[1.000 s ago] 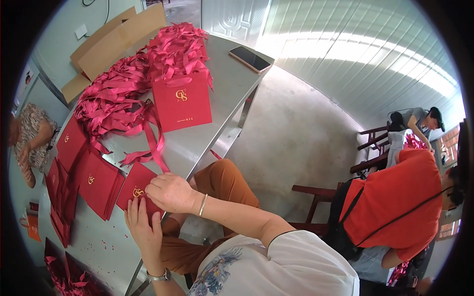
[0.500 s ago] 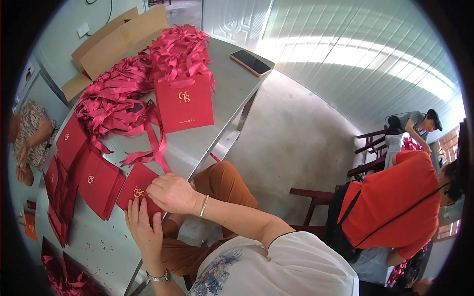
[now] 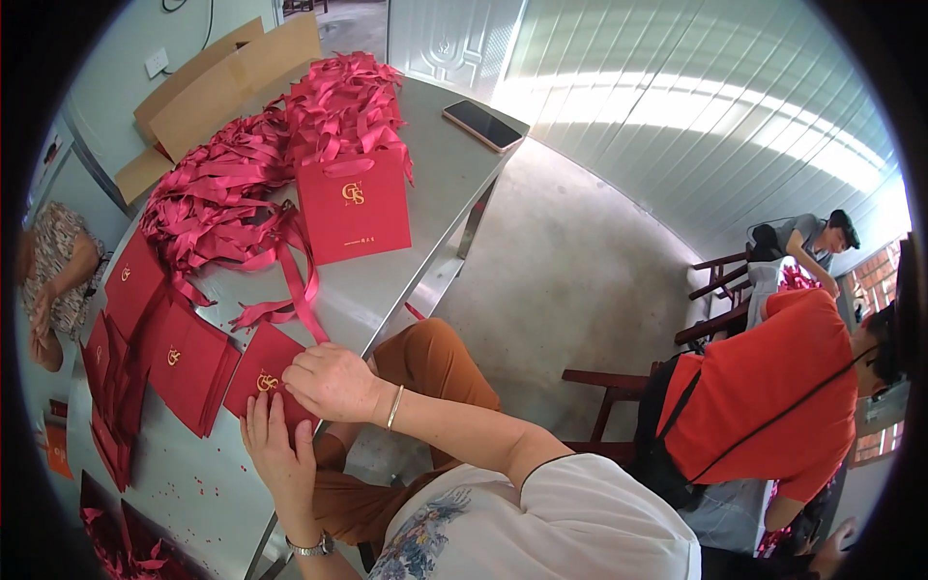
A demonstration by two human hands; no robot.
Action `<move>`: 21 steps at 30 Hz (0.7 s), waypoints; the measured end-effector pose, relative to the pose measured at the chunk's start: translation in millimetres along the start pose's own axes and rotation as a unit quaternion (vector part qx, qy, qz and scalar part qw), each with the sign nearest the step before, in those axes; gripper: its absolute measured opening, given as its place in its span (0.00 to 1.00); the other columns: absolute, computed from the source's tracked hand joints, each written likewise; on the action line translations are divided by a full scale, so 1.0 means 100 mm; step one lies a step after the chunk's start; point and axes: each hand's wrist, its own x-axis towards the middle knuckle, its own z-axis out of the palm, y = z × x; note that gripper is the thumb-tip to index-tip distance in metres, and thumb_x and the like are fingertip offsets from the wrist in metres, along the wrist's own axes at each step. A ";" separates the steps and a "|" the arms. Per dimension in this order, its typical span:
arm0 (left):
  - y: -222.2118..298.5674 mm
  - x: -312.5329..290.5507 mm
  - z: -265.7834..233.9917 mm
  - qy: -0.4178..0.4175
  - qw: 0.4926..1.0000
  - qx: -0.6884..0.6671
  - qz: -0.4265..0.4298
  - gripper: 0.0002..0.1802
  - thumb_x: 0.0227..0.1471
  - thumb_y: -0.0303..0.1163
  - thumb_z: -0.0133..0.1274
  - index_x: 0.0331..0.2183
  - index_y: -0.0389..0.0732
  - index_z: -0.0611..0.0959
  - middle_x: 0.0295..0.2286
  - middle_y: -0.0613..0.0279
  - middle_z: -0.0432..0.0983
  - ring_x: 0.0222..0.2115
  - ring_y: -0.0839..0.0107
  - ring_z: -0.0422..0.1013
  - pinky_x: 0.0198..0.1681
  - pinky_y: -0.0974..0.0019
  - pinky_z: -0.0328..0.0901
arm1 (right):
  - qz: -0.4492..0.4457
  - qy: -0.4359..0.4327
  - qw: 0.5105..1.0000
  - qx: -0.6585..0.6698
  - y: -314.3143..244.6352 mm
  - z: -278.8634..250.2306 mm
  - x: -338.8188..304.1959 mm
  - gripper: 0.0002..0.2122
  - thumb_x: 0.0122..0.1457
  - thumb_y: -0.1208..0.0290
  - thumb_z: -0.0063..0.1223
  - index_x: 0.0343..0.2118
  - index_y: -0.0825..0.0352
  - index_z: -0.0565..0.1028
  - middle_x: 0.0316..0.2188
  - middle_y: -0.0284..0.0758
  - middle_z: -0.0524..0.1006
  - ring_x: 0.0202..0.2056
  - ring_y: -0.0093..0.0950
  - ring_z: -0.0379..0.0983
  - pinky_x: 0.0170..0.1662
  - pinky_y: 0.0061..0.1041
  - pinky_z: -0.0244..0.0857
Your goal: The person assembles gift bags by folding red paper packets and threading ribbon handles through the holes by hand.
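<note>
A small red paper bag [image 3: 261,360] with a gold emblem lies flat at the table's near edge. My left hand [image 3: 278,449] rests on its lower part, fingers stretched out and lying flat. Over the bag's right side, my right hand [image 3: 333,384] is closed, its fingers curled down. A dark pink ribbon [image 3: 305,307] runs from the ribbon heap to the fingers of this hand; its end is hidden there. Left of the bag lies a stack of similar flat red bags [image 3: 190,372]. Tangled pink ribbons [image 3: 217,188] are heaped farther back.
A red bag with a ribbon handle [image 3: 354,217] lies beyond my hands, in front of more ribboned bags. A phone [image 3: 481,126] lies near the table's far right corner. An open cardboard box [image 3: 222,87] stands behind. A person in orange [image 3: 773,387] sits at right; another person [image 3: 63,275] is at left.
The whole view has shifted slightly. Both my hands stay on the same bag in nearly the same pose.
</note>
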 end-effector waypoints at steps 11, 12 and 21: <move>0.00 -0.01 0.01 0.001 1.000 0.006 -0.002 0.27 0.56 0.43 0.50 0.52 0.34 0.74 0.53 0.45 0.66 0.58 0.48 0.59 0.62 0.45 0.48 | 0.002 -0.006 1.000 -0.003 -0.01 -0.01 0.00 0.05 0.49 0.71 0.57 0.28 0.65 0.73 0.23 0.34 0.71 0.28 0.34 0.72 0.34 0.31 0.67; 0.00 -0.01 0.00 0.001 1.000 0.002 -0.003 0.27 0.56 0.43 0.50 0.52 0.35 0.74 0.53 0.45 0.66 0.58 0.48 0.59 0.62 0.45 0.48 | 0.003 -0.003 1.000 -0.002 -0.01 0.00 -0.01 0.05 0.49 0.71 0.57 0.28 0.65 0.73 0.23 0.34 0.71 0.28 0.34 0.72 0.34 0.32 0.67; 0.01 0.00 0.00 0.001 1.000 0.004 -0.008 0.27 0.56 0.43 0.50 0.52 0.34 0.74 0.53 0.45 0.66 0.58 0.49 0.59 0.62 0.45 0.48 | 0.002 -0.001 1.000 -0.001 -0.01 -0.01 0.00 0.06 0.49 0.71 0.57 0.28 0.64 0.73 0.23 0.34 0.72 0.28 0.34 0.72 0.35 0.32 0.68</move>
